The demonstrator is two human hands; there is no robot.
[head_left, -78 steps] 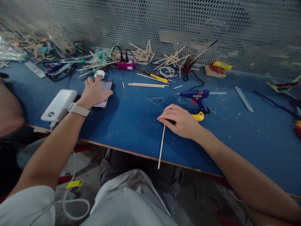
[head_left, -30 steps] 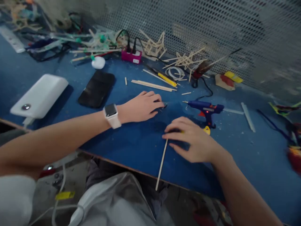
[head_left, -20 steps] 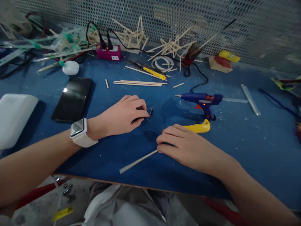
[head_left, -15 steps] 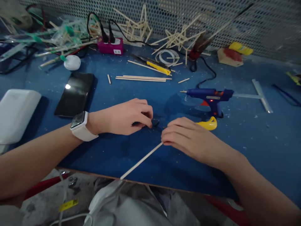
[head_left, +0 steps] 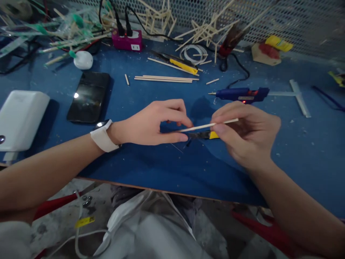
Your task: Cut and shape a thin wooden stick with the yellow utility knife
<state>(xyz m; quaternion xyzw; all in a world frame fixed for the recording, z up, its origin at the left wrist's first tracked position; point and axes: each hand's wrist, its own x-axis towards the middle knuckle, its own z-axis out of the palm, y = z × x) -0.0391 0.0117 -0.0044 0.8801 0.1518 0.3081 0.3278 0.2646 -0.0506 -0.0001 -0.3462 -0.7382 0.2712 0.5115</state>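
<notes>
A thin wooden stick (head_left: 202,127) is pinched between the thumb and fingers of my right hand (head_left: 245,133), held nearly level above the table. Its left end lies between the thumb and index finger of my left hand (head_left: 159,124). Those fingers are apart: the stick meets the index fingertip, and a gap shows above the thumb. Below the stick rests a tool with a dark head (head_left: 198,135) and a yellow handle (head_left: 214,135), partly covered by my right hand. Just behind that hand is a blue glue gun (head_left: 239,94) with its red light on.
Several wooden sticks (head_left: 167,78) lie behind my hands, near a yellow-handled tool (head_left: 183,66). At left are a black phone (head_left: 88,97) and a white power block (head_left: 24,118). A purple power strip (head_left: 126,40) and stick structures (head_left: 207,32) stand along the mesh.
My right hand has lifted the stick and turned it from slanting toward the table's front edge to nearly level. My left hand has moved right, its fingers spreading around the stick's end.
</notes>
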